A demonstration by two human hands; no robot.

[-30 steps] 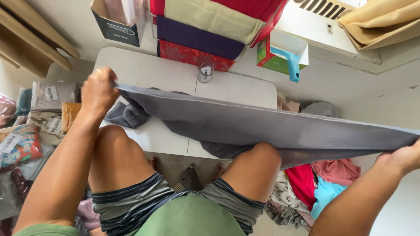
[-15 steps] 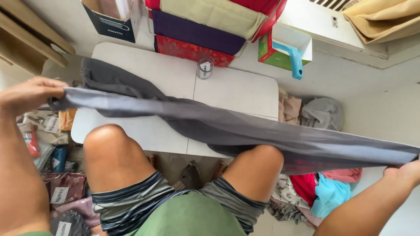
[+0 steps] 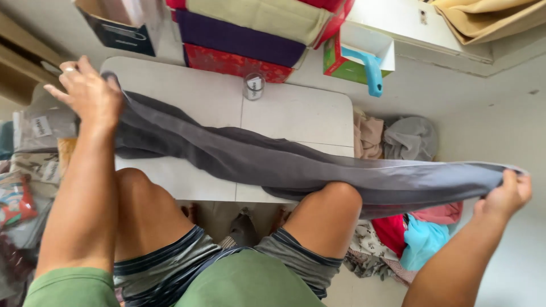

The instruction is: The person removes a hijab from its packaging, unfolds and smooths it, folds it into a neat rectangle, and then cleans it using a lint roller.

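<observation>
A long grey cloth (image 3: 273, 162) stretches across a low white table (image 3: 296, 113) and over my right knee. My left hand (image 3: 88, 94) lies on the cloth's left end at the table's far left corner, fingers partly spread while pinching the fabric. Off the table's right side, my right hand (image 3: 506, 193) grips the cloth's other end and holds it up in the air. The cloth is bunched lengthwise and sags a little in the middle.
A small clear jar (image 3: 253, 86) stands at the table's back edge. Stacked cloth boxes in purple and red (image 3: 239, 45) sit behind it, beside a green box with a blue handle (image 3: 364, 65). Packaged fabrics (image 3: 28, 165) lie left, loose clothes (image 3: 409, 227) right.
My left hand swung out to the left, then came back and pressed the cloth's end onto the table's far left corner. My right hand moved slightly inward, still holding its end.
</observation>
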